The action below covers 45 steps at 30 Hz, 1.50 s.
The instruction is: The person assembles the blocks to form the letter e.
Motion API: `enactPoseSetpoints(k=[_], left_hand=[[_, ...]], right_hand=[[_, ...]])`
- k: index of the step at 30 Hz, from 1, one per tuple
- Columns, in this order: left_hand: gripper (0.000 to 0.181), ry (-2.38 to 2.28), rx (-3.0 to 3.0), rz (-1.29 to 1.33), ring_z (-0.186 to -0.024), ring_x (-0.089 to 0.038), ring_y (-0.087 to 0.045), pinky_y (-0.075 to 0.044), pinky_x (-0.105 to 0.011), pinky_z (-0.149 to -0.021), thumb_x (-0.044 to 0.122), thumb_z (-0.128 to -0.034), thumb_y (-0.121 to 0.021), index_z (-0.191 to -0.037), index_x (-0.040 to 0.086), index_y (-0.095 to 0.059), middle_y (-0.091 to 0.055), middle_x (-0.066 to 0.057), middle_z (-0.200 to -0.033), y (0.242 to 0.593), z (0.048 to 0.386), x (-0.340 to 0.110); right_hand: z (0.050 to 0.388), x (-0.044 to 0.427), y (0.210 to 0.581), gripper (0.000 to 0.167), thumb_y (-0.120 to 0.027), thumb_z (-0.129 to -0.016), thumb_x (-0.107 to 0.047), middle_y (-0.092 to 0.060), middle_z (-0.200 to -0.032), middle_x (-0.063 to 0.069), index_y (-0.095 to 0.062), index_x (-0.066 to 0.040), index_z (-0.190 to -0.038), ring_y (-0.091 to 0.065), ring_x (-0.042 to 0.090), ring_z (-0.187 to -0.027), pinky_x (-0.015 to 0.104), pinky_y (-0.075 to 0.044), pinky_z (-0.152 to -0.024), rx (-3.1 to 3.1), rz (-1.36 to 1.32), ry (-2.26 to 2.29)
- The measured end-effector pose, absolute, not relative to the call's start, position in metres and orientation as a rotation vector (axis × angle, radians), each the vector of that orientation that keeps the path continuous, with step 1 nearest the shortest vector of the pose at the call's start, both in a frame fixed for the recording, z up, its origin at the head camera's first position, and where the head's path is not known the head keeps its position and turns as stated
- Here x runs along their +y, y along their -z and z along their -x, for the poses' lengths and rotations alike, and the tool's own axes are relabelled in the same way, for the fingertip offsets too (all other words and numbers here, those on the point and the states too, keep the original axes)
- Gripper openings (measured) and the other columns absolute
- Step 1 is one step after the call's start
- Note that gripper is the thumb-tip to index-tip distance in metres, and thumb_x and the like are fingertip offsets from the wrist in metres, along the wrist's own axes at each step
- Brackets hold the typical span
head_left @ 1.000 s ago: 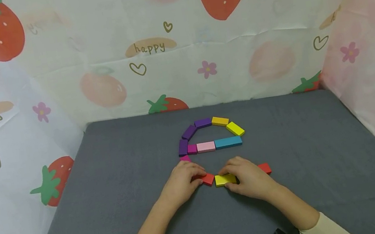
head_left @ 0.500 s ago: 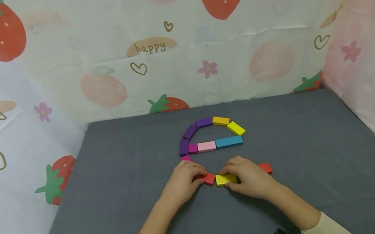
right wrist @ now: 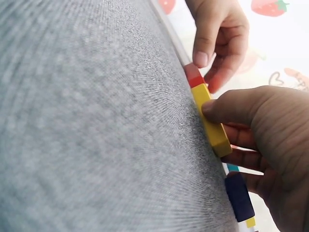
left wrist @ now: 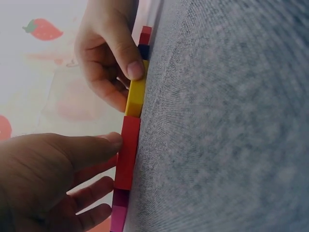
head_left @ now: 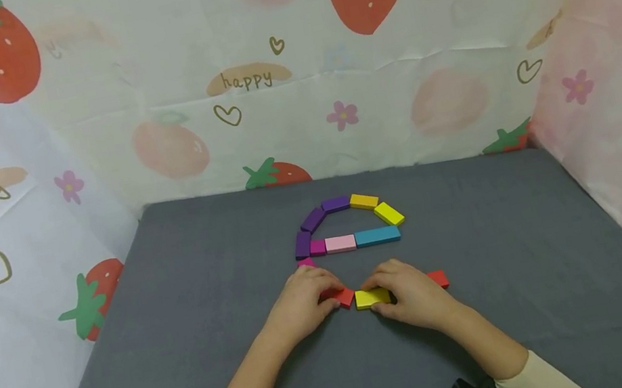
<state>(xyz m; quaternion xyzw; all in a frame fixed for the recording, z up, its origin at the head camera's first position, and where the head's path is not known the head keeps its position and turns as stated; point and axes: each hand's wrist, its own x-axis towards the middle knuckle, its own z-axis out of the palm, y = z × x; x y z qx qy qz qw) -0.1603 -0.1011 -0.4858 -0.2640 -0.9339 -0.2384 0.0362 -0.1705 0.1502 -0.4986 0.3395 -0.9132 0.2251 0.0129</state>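
My left hand (head_left: pixel 304 301) pinches a red block (left wrist: pixel 128 152) between thumb and fingers as it lies on the grey cloth. To its right, my right hand (head_left: pixel 411 294) grips a yellow block (head_left: pixel 372 297), thumb on the near side and fingers behind. The yellow block's left end meets the red block's end, or nearly so. A dark blue block (right wrist: pixel 239 197) lies by the right hand's outer fingers, hidden from the head view. Another red block (head_left: pixel 438 279) shows beyond that hand. Magenta blocks (left wrist: pixel 119 215) adjoin the held red block's far end, mostly covered by the left hand.
Behind the hands, several purple blocks (head_left: pixel 312 220) and two yellow blocks (head_left: pixel 390 214) form an arch. Its base is a row of a magenta block (head_left: pixel 318 248), a pink block (head_left: pixel 341 244) and a blue block (head_left: pixel 377 236). A strawberry-print curtain (head_left: pixel 387 133) borders the grey table (head_left: pixel 203 253).
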Motion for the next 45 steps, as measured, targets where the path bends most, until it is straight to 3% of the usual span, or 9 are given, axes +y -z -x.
enactPoseSetpoints(k=[6,14,27,33,38,45], left_hand=[[0.018,0.692,-2.885,0.824,-0.11,-0.02,-0.057,-0.047,-0.046,-0.099,0.022,-0.0906,-0.08,-0.108,0.021,-0.079,-0.071,0.004,-0.112,0.482,0.16,-0.097],[0.033,0.559,-2.952,0.881,-0.114,-0.021,-0.056,-0.048,-0.044,-0.103,0.032,-0.0897,-0.081,-0.118,0.018,-0.076,-0.071,0.002,-0.117,0.477,0.165,-0.084],[0.036,0.487,-3.027,1.02,-0.104,-0.016,-0.055,-0.048,-0.034,-0.095,0.039,-0.0884,-0.081,-0.118,0.02,-0.076,-0.07,0.004,-0.114,0.476,0.176,-0.07],[0.035,0.5,-3.047,1.049,-0.102,-0.015,-0.054,-0.048,-0.034,-0.094,0.039,-0.0884,-0.081,-0.117,0.02,-0.076,-0.069,0.004,-0.112,0.475,0.177,-0.068],[0.034,0.488,-3.056,1.042,-0.104,-0.015,-0.054,-0.048,-0.035,-0.097,0.039,-0.0893,-0.08,-0.117,0.02,-0.076,-0.069,0.004,-0.112,0.477,0.178,-0.067],[0.034,0.494,-3.064,1.043,-0.104,-0.015,-0.054,-0.048,-0.035,-0.098,0.038,-0.0903,-0.079,-0.118,0.019,-0.076,-0.069,0.004,-0.113,0.478,0.179,-0.068]], right_hand=[[0.17,0.15,0.497,0.029,-0.083,-0.087,-0.026,-0.069,-0.114,-0.005,-0.075,-0.018,-0.114,-0.058,0.015,-0.105,0.039,-0.054,-0.093,-2.819,-1.073,-0.718],[0.172,0.154,0.496,0.031,-0.083,-0.087,-0.029,-0.069,-0.114,-0.004,-0.074,-0.016,-0.115,-0.057,0.015,-0.105,0.039,-0.053,-0.093,-2.795,-1.12,-0.716],[0.182,0.177,0.476,0.034,-0.081,-0.09,-0.027,-0.069,-0.115,-0.004,-0.073,-0.016,-0.121,-0.059,0.019,-0.113,0.042,-0.053,-0.095,-2.845,-1.085,-0.752],[0.186,0.19,0.464,0.035,-0.079,-0.092,-0.027,-0.067,-0.121,-0.005,-0.072,-0.017,-0.124,-0.058,0.018,-0.118,0.042,-0.052,-0.099,-2.889,-1.071,-0.741],[0.188,0.202,0.464,0.037,-0.08,-0.091,-0.026,-0.066,-0.123,-0.005,-0.071,-0.015,-0.125,-0.057,0.017,-0.117,0.042,-0.053,-0.095,-2.89,-1.053,-0.752],[0.185,0.214,0.472,0.037,-0.08,-0.09,-0.025,-0.067,-0.121,-0.002,-0.071,-0.014,-0.124,-0.058,0.022,-0.118,0.048,-0.051,-0.099,-2.895,-1.0,-0.731]])
